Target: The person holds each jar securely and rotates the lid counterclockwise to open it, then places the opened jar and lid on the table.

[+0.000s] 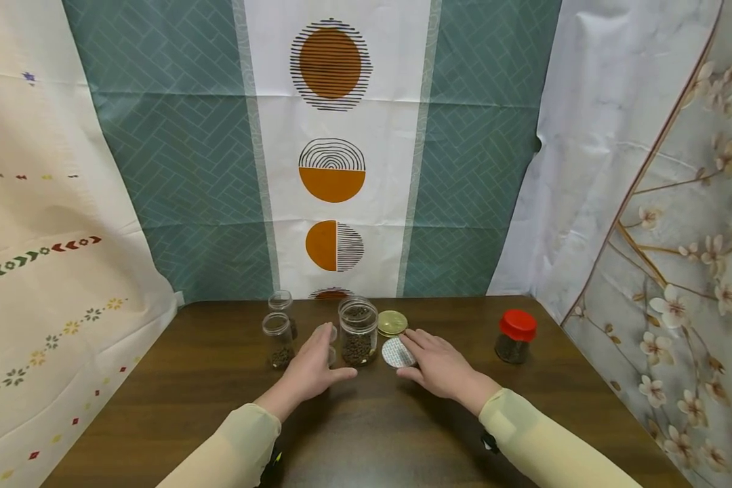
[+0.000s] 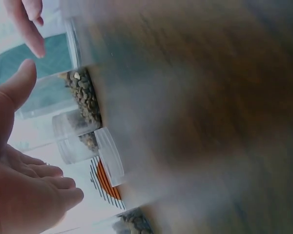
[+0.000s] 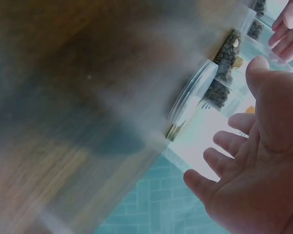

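Observation:
In the head view my left hand (image 1: pixel 310 366) is held over the table with fingers straight and thumb spread, holding nothing. Just beyond its thumb stands a large clear jar (image 1: pixel 358 347) of dark pebble-like pieces, uncapped. A clear lid (image 2: pixel 111 156) shows beside the jars in the left wrist view, partly hidden by this hand in the head view. My right hand (image 1: pixel 438 364) is extended with its fingers by a white-faced lid (image 1: pixel 396 353); whether it touches is unclear. Gold lids (image 1: pixel 392 320) lie just behind. The right wrist view shows the right palm (image 3: pixel 273 131) holding nothing.
Two uncapped clear jars, a nearer one (image 1: pixel 277 342) and a farther one (image 1: pixel 280 300), stand left of my left hand. Another jar is behind the large one. A red-capped jar (image 1: pixel 515 335) stands at the right of the brown table (image 1: pixel 366 434). Cloth hangs behind the table.

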Tool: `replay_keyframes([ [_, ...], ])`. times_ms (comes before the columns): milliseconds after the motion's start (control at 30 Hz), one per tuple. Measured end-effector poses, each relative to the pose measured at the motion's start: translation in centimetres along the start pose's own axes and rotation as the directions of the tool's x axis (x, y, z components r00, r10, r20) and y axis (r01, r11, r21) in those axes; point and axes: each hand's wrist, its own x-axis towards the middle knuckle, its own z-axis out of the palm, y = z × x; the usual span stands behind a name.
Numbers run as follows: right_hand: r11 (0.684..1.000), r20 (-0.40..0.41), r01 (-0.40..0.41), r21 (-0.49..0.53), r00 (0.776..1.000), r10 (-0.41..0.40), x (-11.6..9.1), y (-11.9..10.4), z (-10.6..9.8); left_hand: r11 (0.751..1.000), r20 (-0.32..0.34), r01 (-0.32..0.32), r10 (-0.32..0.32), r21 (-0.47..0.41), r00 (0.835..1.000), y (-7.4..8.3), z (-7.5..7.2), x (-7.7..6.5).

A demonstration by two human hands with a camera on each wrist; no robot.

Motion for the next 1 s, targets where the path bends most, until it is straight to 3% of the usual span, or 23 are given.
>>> replay_keyframes([
  [133,1.000,0.013,-0.018,-0.020,1.000,0.018,-1.0,-0.3,-0.5,1.000,0.000,-0.023,0.023,0.019,1.000,-0.1,-0.3,-1.2],
  [367,0.997,-0.031,0.019,-0.077,0.999,-0.021,-2.8,-0.3,-0.8,0.997,0.010,-0.011,0.010,0.082,1.000,-0.3,-0.5,-3.1],
  [667,0.993,-0.067,0.035,-0.111,0.997,-0.043,-5.1,-0.5,-1.0,0.981,0.018,-0.068,0.066,0.183,0.998,-0.2,-1.0,-4.9],
  [1000,0.991,-0.092,-0.006,-0.132,0.996,-0.007,-7.2,-0.4,-1.5,0.966,0.005,-0.134,0.136,0.223,0.991,0.4,-1.4,-6.4],
])
